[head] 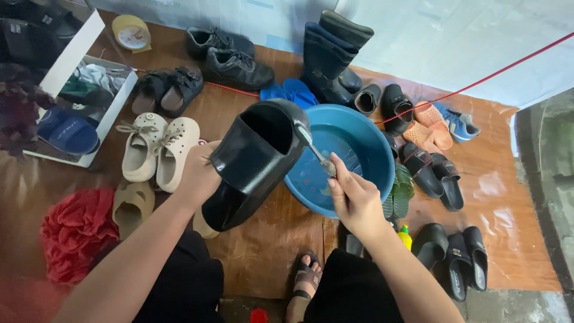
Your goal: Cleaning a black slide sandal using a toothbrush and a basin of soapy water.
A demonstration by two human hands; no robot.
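Floor: you sit over a brown, wet-looking floor sheet (263, 239) that meets a pale wall covering at the far side, with bare grey ground along the right edge.
Room: footwear rings you: cream clogs (158, 146) to the left, black lace-up shoes (230, 57) far left, dark rubber boots (332, 57) far centre, black slides (457, 251) near right. A red cloth (75, 230) lies near left.
Basin: a blue basin (359, 140) sits in the middle, just right of your hands.
Left hand: your left hand (200, 173) grips the black slide sandal (254, 161), tilted, toe end up over the basin's left rim.
Right hand: your right hand (353, 200) is closed on a toothbrush (314, 152), whose head touches the sandal's upper edge.
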